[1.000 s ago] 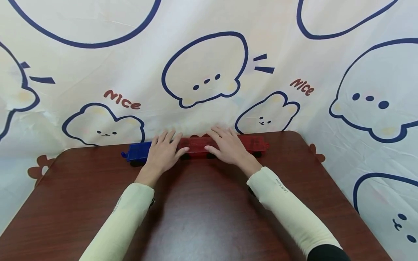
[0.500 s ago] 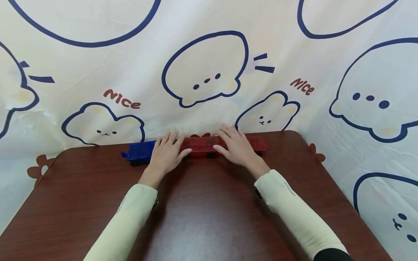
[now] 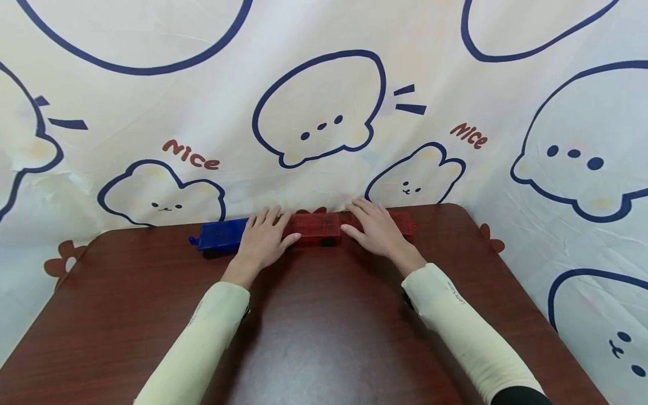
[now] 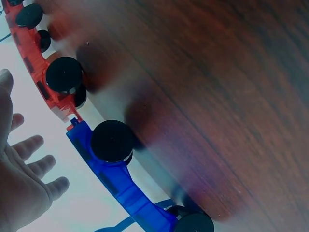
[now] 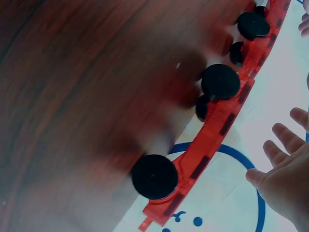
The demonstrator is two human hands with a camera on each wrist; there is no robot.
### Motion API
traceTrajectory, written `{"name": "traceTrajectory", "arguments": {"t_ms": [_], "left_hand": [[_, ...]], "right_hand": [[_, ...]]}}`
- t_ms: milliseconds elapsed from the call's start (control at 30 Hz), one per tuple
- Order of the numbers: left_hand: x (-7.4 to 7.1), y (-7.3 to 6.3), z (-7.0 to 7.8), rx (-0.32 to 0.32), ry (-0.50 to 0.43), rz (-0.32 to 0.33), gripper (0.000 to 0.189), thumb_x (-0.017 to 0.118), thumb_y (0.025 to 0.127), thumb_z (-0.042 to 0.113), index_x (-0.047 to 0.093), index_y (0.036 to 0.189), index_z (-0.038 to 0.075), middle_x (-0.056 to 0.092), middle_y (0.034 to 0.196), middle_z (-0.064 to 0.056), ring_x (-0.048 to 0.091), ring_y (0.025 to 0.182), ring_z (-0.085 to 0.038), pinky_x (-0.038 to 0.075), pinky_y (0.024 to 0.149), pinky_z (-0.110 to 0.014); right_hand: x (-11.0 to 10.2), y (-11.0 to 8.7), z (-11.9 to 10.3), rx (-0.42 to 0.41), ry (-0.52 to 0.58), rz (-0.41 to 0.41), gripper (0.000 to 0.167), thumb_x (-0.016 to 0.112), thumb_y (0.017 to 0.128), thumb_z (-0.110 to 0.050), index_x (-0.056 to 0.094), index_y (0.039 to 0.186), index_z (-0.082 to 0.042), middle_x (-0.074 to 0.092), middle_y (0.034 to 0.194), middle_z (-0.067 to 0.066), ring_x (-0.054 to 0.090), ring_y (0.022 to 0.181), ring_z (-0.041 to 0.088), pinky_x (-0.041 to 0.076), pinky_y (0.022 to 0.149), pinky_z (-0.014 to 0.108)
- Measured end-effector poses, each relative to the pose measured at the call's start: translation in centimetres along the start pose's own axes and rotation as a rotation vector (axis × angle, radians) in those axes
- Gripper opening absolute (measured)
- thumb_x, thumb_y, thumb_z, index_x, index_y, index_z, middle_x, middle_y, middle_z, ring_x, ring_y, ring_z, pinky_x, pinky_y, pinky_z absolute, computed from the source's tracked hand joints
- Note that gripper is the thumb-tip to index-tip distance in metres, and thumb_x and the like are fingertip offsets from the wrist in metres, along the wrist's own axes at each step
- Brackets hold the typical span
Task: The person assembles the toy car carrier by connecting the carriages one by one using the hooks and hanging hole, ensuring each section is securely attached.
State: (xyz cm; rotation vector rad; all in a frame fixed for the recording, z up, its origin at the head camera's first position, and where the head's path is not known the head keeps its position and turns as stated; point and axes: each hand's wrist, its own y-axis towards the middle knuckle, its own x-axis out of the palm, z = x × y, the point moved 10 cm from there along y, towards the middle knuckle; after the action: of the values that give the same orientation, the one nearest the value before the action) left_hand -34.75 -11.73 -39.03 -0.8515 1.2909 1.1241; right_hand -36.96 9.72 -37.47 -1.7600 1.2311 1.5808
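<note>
Three flat toy train cars stand in a row along the table's far edge in the head view: a blue car (image 3: 220,235) at left, a see-through red car (image 3: 316,226) in the middle and a second red car (image 3: 405,222) at right. My left hand (image 3: 260,242) hovers over the joint of the blue and middle cars, hiding it. My right hand (image 3: 377,228) hovers over the right-hand car and covers much of it. Both hands have loosely spread fingers. In the wrist views, the left hand (image 4: 19,179) and right hand (image 5: 285,169) show a gap from the cars, whose black wheels (image 4: 112,140) rest on the tabletop.
A brown wooden table (image 3: 314,337) fills the foreground. Directly behind the cars hangs a white cloth (image 3: 304,185) with blue cartoon outlines, which also runs down the right side. Pale sleeves (image 3: 455,315) cover both forearms.
Both hands have drifted to the right above the cars, uncovering more of the blue car and the right end of the middle red car. The cars have stayed in place.
</note>
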Motion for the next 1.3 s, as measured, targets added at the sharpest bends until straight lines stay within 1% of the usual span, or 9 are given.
{"name": "traceTrajectory", "arguments": {"t_ms": [233,400,533,633,833,1067,1300], "left_hand": [[0.6,0.3,0.2,0.014,0.011,-0.014,0.070,0.049,0.103,0.053,0.033,0.160,0.016,0.030,0.162,-0.018,0.019,0.151,-0.042,0.012,0.120,-0.061],[1.0,0.7,0.8,0.052,0.012,-0.013,0.070,0.048,0.103,0.056,0.036,0.159,0.016,0.033,0.160,-0.016,0.023,0.149,-0.039,0.015,0.119,-0.062],[1.3,1.1,1.2,0.065,0.015,-0.007,0.070,0.048,0.102,0.057,0.038,0.158,0.016,0.035,0.158,-0.016,0.025,0.148,-0.039,0.018,0.119,-0.062],[1.4,1.3,1.4,0.065,0.017,-0.002,0.070,0.049,0.102,0.057,0.039,0.158,0.016,0.036,0.158,-0.016,0.025,0.148,-0.039,0.016,0.119,-0.061],[2.0,1.7,1.6,0.050,0.007,-0.032,0.071,0.048,0.102,0.057,0.037,0.158,0.016,0.033,0.160,-0.016,0.021,0.150,-0.038,0.012,0.120,-0.061],[2.7,2.1,2.0,0.039,0.015,-0.040,0.072,0.047,0.101,0.060,0.036,0.159,0.018,0.029,0.163,-0.015,0.017,0.152,-0.038,0.010,0.120,-0.063],[3.2,2.6,2.3,0.043,0.019,-0.050,0.072,0.046,0.101,0.061,0.035,0.160,0.019,0.026,0.165,-0.015,0.013,0.153,-0.039,0.008,0.119,-0.064]], "right_hand": [[0.6,-0.3,1.4,0.024,-0.005,-0.011,0.062,0.053,0.103,-0.049,0.046,0.153,-0.011,0.036,0.161,0.013,0.028,0.149,0.035,0.019,0.118,0.062],[0.7,-0.3,2.1,0.052,-0.002,-0.019,0.062,0.053,0.103,-0.049,0.046,0.153,-0.013,0.035,0.161,0.013,0.028,0.150,0.036,0.017,0.119,0.061],[0.9,-0.2,2.2,0.056,-0.010,-0.030,0.063,0.052,0.103,-0.051,0.046,0.153,-0.013,0.035,0.161,0.014,0.028,0.149,0.036,0.018,0.120,0.060],[1.0,-0.2,2.3,0.059,-0.026,-0.037,0.064,0.051,0.103,-0.052,0.046,0.153,-0.013,0.035,0.161,0.015,0.028,0.149,0.036,0.018,0.120,0.059],[1.5,-0.2,2.7,0.076,-0.042,-0.056,0.065,0.051,0.102,-0.053,0.045,0.154,-0.014,0.033,0.163,0.013,0.028,0.150,0.034,0.017,0.120,0.058],[2.1,-0.2,3.2,0.088,-0.060,-0.072,0.066,0.051,0.102,-0.055,0.047,0.153,-0.015,0.032,0.163,0.013,0.027,0.150,0.033,0.015,0.120,0.059],[2.5,-0.1,3.6,0.112,-0.052,-0.085,0.069,0.051,0.101,-0.056,0.042,0.156,-0.016,0.029,0.164,0.012,0.024,0.151,0.033,0.013,0.120,0.060]]}}
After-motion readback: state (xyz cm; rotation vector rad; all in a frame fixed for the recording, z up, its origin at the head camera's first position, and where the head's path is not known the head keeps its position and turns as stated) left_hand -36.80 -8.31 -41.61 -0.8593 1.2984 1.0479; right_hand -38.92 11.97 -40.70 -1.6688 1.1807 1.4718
